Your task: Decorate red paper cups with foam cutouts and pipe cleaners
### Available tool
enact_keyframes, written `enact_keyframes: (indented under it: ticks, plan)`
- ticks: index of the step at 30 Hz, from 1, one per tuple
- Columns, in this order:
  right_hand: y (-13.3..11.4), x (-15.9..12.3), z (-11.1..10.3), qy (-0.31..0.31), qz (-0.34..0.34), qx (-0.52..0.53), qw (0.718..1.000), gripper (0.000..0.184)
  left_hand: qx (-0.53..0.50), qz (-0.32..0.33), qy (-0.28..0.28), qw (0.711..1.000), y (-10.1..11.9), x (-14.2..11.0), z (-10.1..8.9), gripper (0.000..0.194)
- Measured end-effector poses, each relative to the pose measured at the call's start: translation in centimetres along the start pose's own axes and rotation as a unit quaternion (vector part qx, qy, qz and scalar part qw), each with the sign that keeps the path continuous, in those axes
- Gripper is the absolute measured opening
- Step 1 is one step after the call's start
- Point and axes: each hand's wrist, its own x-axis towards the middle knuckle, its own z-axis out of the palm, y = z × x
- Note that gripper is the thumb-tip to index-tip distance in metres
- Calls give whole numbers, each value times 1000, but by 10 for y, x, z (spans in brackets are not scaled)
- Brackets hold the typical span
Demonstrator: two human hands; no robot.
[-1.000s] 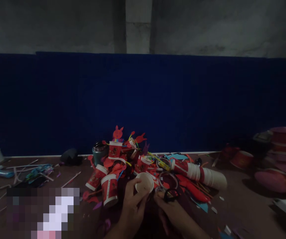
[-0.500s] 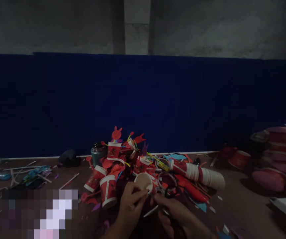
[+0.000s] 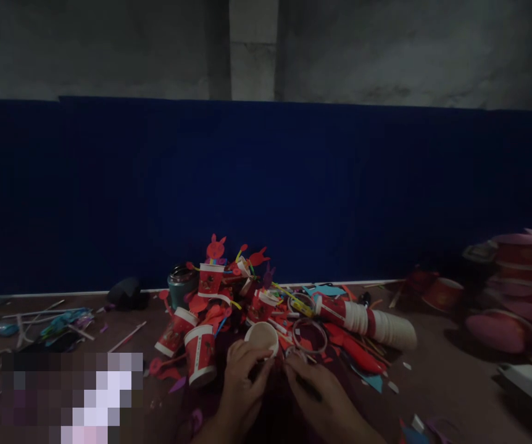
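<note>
My left hand (image 3: pixel 242 385) is wrapped round a white-lined paper cup (image 3: pixel 261 337) lying on its side, mouth toward me. My right hand (image 3: pixel 319 398) is closed just to the right of the cup, fingertips near its rim. A dark handle that looks like scissors (image 3: pixel 309 388) shows among its fingers; the blades are hidden. Both hands are low in the centre of the dim picture, at the front of a heap of red paper cups and cut-outs (image 3: pixel 213 280).
A red cup (image 3: pixel 200 356) stands left of my hands. A sleeve of stacked cups (image 3: pixel 372 322) lies to the right, a wire ring (image 3: pixel 310 336) beside it. A jar (image 3: pixel 180 285), straws (image 3: pixel 39 311) and pink bowls (image 3: pixel 502 330) lie on the brown table (image 3: pixel 446 388) before a blue wall.
The cup has dropped lower and slightly left in my left hand. My right hand has closed in on it; the scissors' blade and black loop seen earlier are now mostly covered.
</note>
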Motion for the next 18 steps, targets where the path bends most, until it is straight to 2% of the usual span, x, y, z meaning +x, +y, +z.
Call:
enact_keyframes:
  ticks: [2,4,7,9,13,15,18]
  plan:
    - [-1,1,-9,-6,-47,-79,996,20,-14,-49,24,998,-3,1,-1,10]
    - [1,4,-13,-5,-36,-102,994,22,-24,-99,53,993,-6,2,-3,13]
    - [9,10,-13,48,-4,-63,997,25,-57,-150,60,985,-7,3,-4,19]
    - [12,12,-10,69,10,-34,997,28,-112,-169,28,979,-5,4,-4,22]
    - [12,10,-6,5,8,-21,1000,59,-256,-233,-53,937,0,4,-3,25]
    - [11,8,-4,7,-14,-41,999,60,-301,-253,-68,917,1,5,-3,26]
    - [15,7,0,63,-47,-103,992,53,-319,-255,-85,909,3,6,-3,27]
